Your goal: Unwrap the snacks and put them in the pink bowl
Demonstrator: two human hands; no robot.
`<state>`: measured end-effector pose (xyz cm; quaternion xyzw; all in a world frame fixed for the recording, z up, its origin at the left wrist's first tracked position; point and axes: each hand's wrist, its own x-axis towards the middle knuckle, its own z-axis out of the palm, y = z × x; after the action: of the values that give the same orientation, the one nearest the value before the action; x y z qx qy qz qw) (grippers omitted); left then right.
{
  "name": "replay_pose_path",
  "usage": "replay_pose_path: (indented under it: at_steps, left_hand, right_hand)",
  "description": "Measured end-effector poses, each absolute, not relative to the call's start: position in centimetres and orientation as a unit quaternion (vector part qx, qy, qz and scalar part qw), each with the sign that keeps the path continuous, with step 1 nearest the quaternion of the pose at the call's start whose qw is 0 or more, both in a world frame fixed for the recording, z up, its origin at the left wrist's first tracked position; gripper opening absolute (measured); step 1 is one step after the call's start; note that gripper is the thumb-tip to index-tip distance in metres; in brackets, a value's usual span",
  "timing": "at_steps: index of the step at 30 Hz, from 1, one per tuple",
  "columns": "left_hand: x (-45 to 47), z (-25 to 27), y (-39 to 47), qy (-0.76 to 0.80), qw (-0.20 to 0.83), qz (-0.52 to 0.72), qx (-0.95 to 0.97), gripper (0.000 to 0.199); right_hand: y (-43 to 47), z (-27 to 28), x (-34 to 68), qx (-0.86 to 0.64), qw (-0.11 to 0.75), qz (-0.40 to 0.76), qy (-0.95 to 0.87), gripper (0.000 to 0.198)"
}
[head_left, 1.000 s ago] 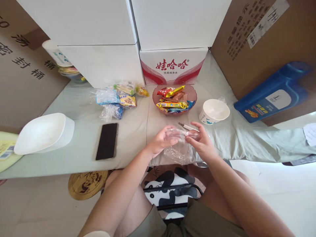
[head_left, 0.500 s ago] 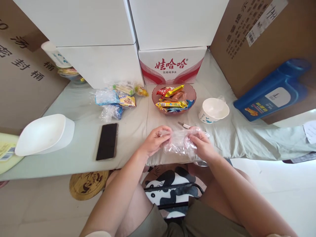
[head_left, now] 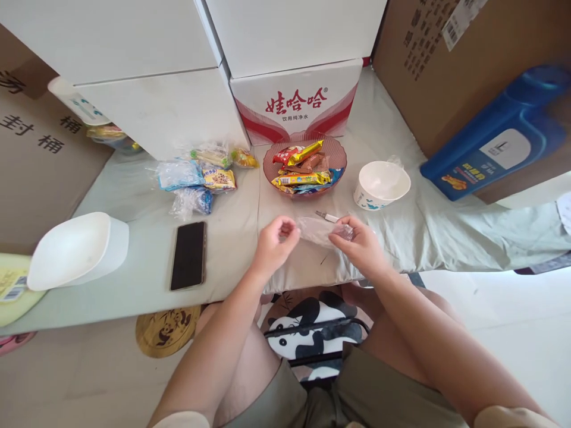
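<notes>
A clear plastic bag [head_left: 316, 230] is stretched between my two hands above the front of the cloth-covered table. My left hand [head_left: 280, 238] pinches its left end between thumb and fingertips. At the other end, my right hand [head_left: 355, 241] grips a bunched part of the plastic. Just behind the bag lies a charging cable [head_left: 329, 217], its metal plug showing and the rest partly hidden. Beyond it stands a pink glass bowl [head_left: 270, 163] of wrapped snacks. A white paper bowl [head_left: 379, 185] stands to the right of it.
Several bagged snacks [head_left: 196, 175] lie left of the pink bowl. A phone [head_left: 188, 255] lies near the front edge, with a white plastic bowl [head_left: 74, 249] farther left. White boxes [head_left: 297, 107] line the back. On the right, a blue bottle [head_left: 495, 137] leans before a cardboard box [head_left: 428, 65].
The plastic bag has gone from a wide, crumpled spread to a narrower strip between my hands. Both hands still hold it. The view has shifted slightly.
</notes>
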<state>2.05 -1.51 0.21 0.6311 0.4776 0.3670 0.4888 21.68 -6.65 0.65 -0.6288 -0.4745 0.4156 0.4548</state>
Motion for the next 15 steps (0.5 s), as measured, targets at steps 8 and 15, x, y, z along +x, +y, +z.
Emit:
replay_pose_path:
  at_steps: [8,15]
  left_hand:
    - [4.5,1.0,-1.8,0.378,0.621,0.289,0.623,0.053]
    - [0.8,0.9,-0.9,0.528,0.383,0.380,0.656,0.020]
  right_hand:
    - [-6.2,1.1,19.9,-0.403,0.506,0.664,-0.375,0.028]
    - [-4.6,-0.3,21.2,-0.595,0.406,0.461,-0.518,0.014]
